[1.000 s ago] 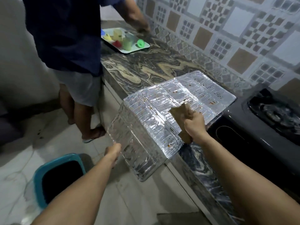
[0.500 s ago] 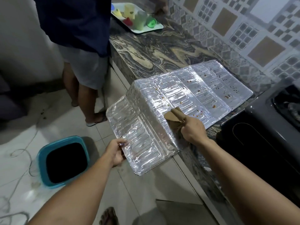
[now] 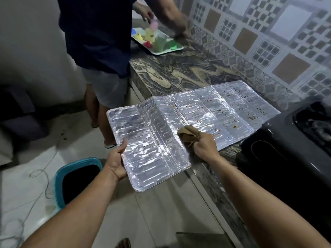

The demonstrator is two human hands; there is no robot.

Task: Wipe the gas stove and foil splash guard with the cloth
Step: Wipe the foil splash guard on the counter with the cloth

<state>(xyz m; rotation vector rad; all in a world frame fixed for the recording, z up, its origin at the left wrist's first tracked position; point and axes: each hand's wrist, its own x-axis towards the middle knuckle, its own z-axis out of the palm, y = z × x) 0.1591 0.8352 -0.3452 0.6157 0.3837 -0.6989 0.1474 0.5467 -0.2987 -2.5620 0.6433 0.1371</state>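
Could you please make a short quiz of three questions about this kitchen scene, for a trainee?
1. True or false: the foil splash guard lies fully on the countertop.
2. Which hand holds the cloth? A) left hand B) right hand C) neither
3. Fill in: the brown spots are mostly on the guard's panels nearest the ____.

Key
1. False: its left part hangs past the counter edge, where the left hand grips it.
2. B
3. gas stove
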